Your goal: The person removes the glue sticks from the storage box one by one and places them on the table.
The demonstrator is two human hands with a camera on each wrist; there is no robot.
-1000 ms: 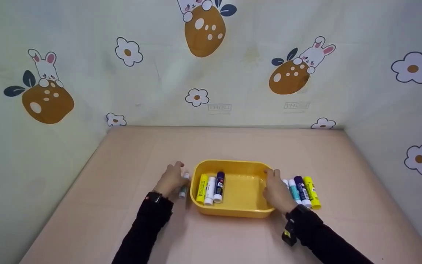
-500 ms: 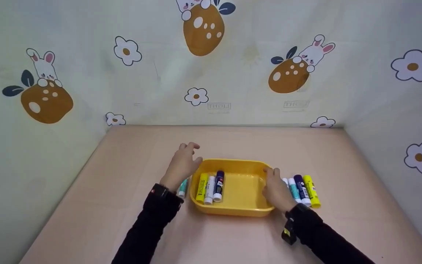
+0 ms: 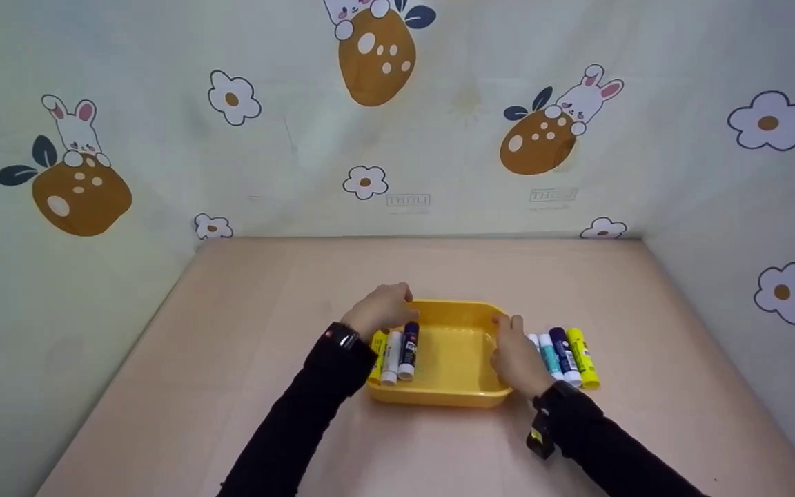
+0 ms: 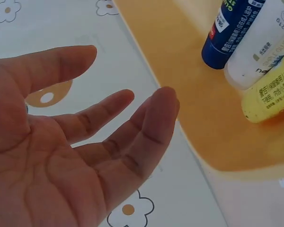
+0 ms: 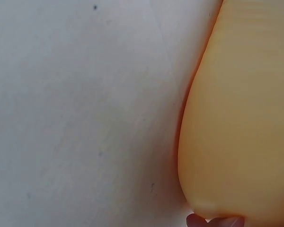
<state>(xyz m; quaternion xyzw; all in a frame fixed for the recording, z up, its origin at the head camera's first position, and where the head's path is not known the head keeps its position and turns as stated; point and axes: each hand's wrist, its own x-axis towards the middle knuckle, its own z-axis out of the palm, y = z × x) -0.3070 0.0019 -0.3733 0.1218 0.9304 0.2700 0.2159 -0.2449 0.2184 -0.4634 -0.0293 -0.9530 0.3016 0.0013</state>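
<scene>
Inside the yellow tray (image 3: 432,397), three glue sticks lie side by side at the left: one yellow (image 3: 376,359), one white (image 3: 391,359), one dark blue (image 3: 408,351). Over the tray's back left corner hovers my left hand (image 3: 381,308). The left wrist view shows its fingers spread and relaxed, holding nothing, beside the tray's edge. My right hand (image 3: 520,359) grips the tray's right rim; in the right wrist view only fingertips (image 5: 215,221) show at the rim. My left forearm covers the spot just left of the tray.
Right of the tray, several glue sticks lie in a row on the table (image 3: 266,310), among them a teal and white one (image 3: 550,357), a dark purple one (image 3: 565,357) and a yellow one (image 3: 583,357). A patterned cloth wall (image 3: 466,152) stands behind the table.
My left hand has let go of the teal and white glue stick left of the tray, risen, and moved right over the tray's back left corner. My right hand has stayed on the rim.
</scene>
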